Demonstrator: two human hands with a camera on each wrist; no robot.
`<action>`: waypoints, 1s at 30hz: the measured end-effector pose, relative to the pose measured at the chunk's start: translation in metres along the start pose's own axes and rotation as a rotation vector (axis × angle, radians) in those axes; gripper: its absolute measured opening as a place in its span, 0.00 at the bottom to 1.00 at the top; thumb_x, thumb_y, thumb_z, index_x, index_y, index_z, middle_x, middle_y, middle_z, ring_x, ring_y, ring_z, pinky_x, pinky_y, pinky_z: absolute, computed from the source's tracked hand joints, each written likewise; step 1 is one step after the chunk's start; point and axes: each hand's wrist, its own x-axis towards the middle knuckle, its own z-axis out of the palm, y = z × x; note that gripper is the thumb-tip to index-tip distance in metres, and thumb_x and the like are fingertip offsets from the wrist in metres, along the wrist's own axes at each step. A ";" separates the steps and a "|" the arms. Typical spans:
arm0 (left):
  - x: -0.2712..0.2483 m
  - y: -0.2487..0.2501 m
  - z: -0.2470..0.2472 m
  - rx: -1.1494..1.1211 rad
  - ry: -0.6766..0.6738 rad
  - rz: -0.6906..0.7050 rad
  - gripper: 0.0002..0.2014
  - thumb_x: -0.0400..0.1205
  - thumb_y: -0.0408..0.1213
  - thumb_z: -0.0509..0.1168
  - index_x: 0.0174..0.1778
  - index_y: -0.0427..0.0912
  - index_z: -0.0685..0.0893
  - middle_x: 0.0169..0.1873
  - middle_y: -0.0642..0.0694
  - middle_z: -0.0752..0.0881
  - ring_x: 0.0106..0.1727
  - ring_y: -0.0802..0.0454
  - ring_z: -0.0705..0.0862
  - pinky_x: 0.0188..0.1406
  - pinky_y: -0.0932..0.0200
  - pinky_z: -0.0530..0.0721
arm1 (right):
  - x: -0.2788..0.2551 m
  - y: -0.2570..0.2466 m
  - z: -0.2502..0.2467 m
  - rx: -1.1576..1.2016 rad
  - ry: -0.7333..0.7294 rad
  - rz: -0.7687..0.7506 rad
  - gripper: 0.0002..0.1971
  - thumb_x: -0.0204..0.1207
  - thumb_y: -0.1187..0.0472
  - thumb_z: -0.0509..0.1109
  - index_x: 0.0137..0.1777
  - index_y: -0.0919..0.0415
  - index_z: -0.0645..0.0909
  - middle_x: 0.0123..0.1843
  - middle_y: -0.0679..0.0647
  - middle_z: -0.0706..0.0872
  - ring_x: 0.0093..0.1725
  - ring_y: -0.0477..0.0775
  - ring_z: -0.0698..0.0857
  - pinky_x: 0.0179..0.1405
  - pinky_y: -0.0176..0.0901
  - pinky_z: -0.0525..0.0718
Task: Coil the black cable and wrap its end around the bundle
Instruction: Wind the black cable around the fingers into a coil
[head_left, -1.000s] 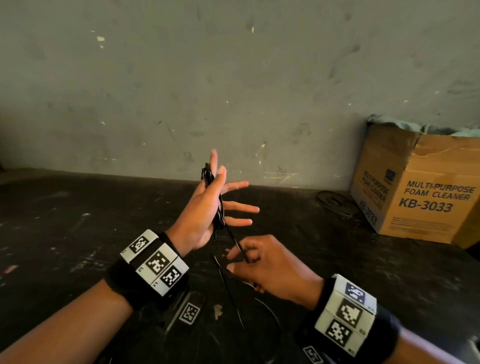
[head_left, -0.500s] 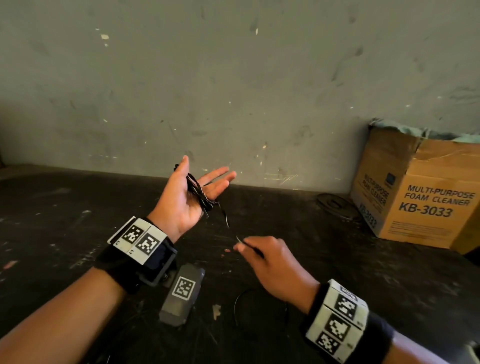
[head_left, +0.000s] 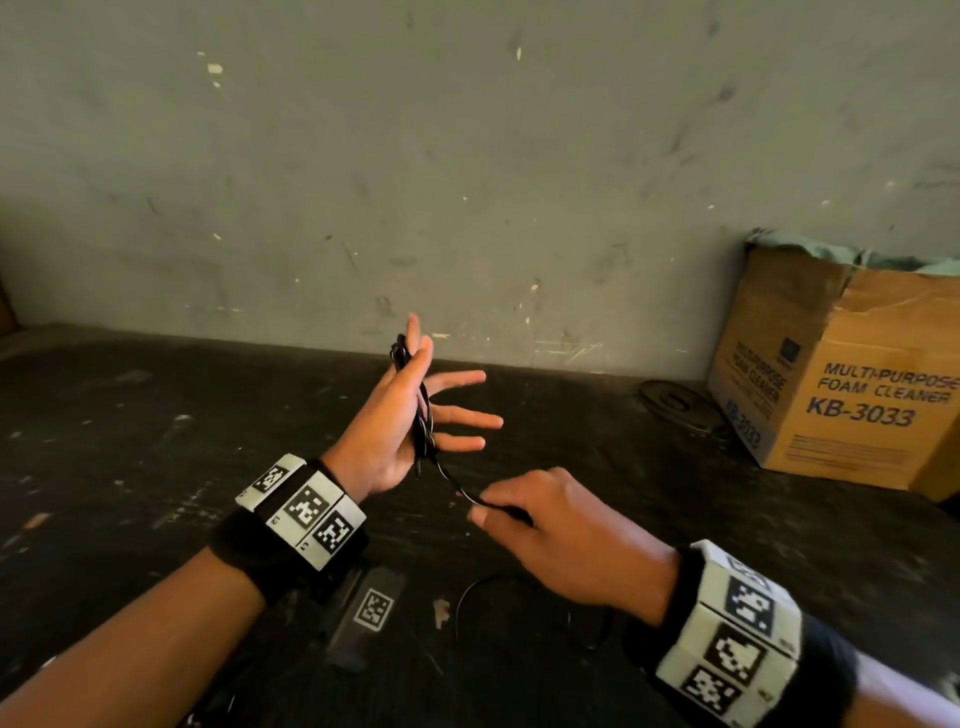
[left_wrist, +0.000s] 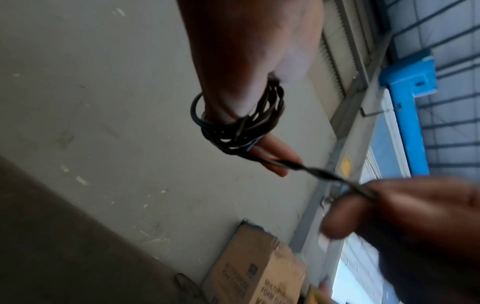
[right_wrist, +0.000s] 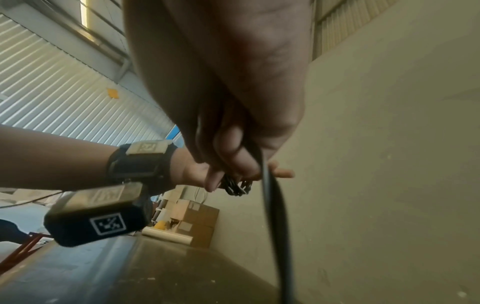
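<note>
A thin black cable (head_left: 422, 410) is wound in several loops around my raised left hand (head_left: 389, 421), from the thumb down across the palm. That hand stands edge-up with its fingers straight and spread. The left wrist view shows the loops (left_wrist: 241, 127) bunched around the hand. One strand (left_wrist: 317, 174) runs taut from the loops down to my right hand (head_left: 491, 514), which pinches it between thumb and fingers just right of and below the left wrist. The right wrist view shows the cable (right_wrist: 272, 195) leaving that grip. Slack cable (head_left: 483, 587) curves on the dark table under the right hand.
A grey block with a square marker (head_left: 371, 608) lies on the table (head_left: 130, 441) below my left wrist. A cardboard box (head_left: 841, 384) stands at the back right, a flat dark disc (head_left: 675, 402) beside it. A grey wall (head_left: 467, 182) closes the back.
Half a second ago my left hand lay palm-up and further left. It has turned back edge-up, and the strand to my right hand is pulled taut.
</note>
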 end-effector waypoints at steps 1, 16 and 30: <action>-0.002 -0.002 0.002 0.056 -0.017 0.010 0.36 0.77 0.59 0.55 0.79 0.74 0.43 0.64 0.37 0.85 0.47 0.35 0.91 0.34 0.46 0.92 | -0.001 -0.003 -0.002 0.000 -0.031 -0.006 0.12 0.84 0.55 0.61 0.42 0.55 0.82 0.32 0.47 0.80 0.29 0.42 0.78 0.33 0.35 0.78; -0.047 -0.038 0.000 0.383 -0.488 -0.252 0.41 0.65 0.80 0.49 0.71 0.63 0.68 0.28 0.44 0.80 0.15 0.59 0.67 0.12 0.67 0.63 | 0.015 -0.024 -0.121 -0.264 0.050 -0.146 0.09 0.72 0.52 0.74 0.42 0.58 0.89 0.31 0.45 0.86 0.29 0.39 0.81 0.30 0.28 0.75; -0.062 0.009 0.013 -0.010 -0.590 -0.121 0.28 0.83 0.49 0.57 0.78 0.74 0.58 0.40 0.32 0.87 0.17 0.51 0.84 0.09 0.66 0.77 | 0.041 0.030 -0.053 -0.032 0.267 -0.259 0.16 0.82 0.51 0.63 0.44 0.61 0.86 0.32 0.60 0.87 0.29 0.59 0.84 0.30 0.55 0.84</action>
